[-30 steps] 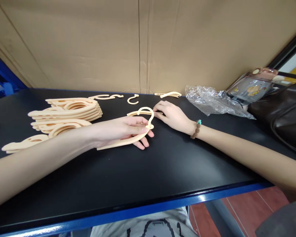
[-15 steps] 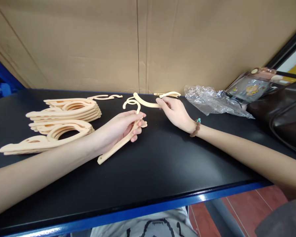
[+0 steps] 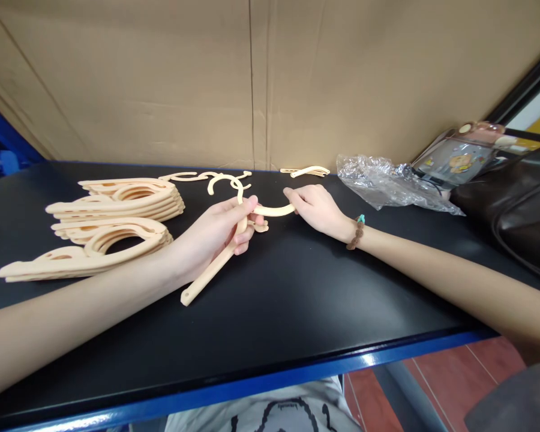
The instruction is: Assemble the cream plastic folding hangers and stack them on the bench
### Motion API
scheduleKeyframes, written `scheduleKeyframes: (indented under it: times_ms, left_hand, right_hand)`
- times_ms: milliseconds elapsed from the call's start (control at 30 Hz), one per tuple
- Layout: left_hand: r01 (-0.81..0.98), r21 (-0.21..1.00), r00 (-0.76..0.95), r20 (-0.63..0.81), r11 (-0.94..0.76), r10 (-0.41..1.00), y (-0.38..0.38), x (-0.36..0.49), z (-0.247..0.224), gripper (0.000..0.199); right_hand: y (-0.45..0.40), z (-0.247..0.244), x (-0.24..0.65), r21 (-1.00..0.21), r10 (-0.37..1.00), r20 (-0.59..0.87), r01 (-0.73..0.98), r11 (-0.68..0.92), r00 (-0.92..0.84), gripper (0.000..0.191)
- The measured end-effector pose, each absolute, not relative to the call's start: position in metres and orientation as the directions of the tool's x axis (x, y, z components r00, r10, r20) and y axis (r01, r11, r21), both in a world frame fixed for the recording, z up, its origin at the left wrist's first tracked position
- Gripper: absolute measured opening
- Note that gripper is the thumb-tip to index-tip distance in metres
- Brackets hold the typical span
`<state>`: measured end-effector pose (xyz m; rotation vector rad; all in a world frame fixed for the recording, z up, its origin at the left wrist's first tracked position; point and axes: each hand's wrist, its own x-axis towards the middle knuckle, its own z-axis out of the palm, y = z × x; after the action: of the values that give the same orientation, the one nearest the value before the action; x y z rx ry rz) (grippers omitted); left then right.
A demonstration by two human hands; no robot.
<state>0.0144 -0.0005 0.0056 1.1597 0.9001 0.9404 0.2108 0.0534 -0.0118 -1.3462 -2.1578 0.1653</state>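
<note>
My left hand (image 3: 227,231) is closed around a cream plastic piece with a curved hook (image 3: 225,179) at its top and a straight arm (image 3: 209,277) slanting down to the left. Between thumb and fingers, my right hand (image 3: 317,209) grips a curved cream arm piece (image 3: 275,211). The far end of that arm piece meets the hook piece at my left fingertips; how they join is hidden by the fingers. A small cream part (image 3: 258,227) sticks out below my left fingers.
Stacks of cream hanger pieces (image 3: 117,207) lie at the left of the black table (image 3: 270,324). Loose cream pieces (image 3: 310,171) rest by the cardboard wall. Crumpled clear plastic (image 3: 387,183) and a dark bag (image 3: 513,198) are at the right.
The curved arm piece in my right hand has come down and toward me, its left end now at my left fingertips. My left hand has tilted the hook piece slightly leftward.
</note>
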Motion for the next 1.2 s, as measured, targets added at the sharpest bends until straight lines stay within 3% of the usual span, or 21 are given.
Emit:
scheduleKeyframes:
  times_ms: [67,133,200,267,500,667,800,1000,1200]
  left_hand:
    - [-0.137,0.980,0.331,-0.090,0.142,0.939,-0.002,0.015,0.006,0.020]
    - [-0.134,0.980,0.322,-0.098,0.148,0.942,-0.003,0.016,0.008,0.021]
    - [-0.113,0.982,0.319,-0.107,0.150,0.942,-0.004,0.017,0.009,0.025]
    - [-0.093,0.984,0.322,-0.114,0.151,0.940,-0.005,0.017,0.011,0.027]
    - [-0.139,0.967,0.316,-0.159,0.211,0.935,-0.005,0.021,0.013,0.031]
    - [-0.162,0.965,0.328,-0.144,0.206,0.934,-0.003,0.019,0.010,0.018]
    - [-0.151,0.979,0.318,-0.084,0.138,0.944,-0.001,0.017,0.005,0.012]
    - [-0.177,0.974,0.308,-0.081,0.141,0.948,-0.001,0.018,0.004,0.018]
    - [-0.040,0.998,0.192,-0.036,0.045,0.981,-0.004,0.015,0.000,0.028]
  right_hand:
    - [0.049,-0.010,0.210,-0.312,0.789,0.467,0.761,0.569,-0.398,0.049]
    - [0.043,-0.008,0.208,-0.142,0.656,0.514,0.700,0.700,-0.553,0.047]
    - [0.037,-0.006,0.207,0.018,0.517,0.499,0.605,0.796,-0.696,0.042]
    - [0.034,-0.006,0.206,0.086,0.446,0.471,0.543,0.835,-0.761,0.037]
    - [0.032,-0.007,0.207,-0.027,0.505,0.492,0.567,0.823,-0.709,0.027]
    - [0.032,-0.007,0.205,0.063,0.500,0.520,0.615,0.786,-0.693,0.034]
    - [0.035,-0.009,0.205,0.147,0.440,0.567,0.610,0.778,-0.697,0.027]
    - [0.040,-0.009,0.205,0.250,0.365,0.560,0.572,0.781,-0.743,0.022]
    - [0.043,-0.010,0.206,0.229,0.359,0.573,0.565,0.793,-0.736,0.016]
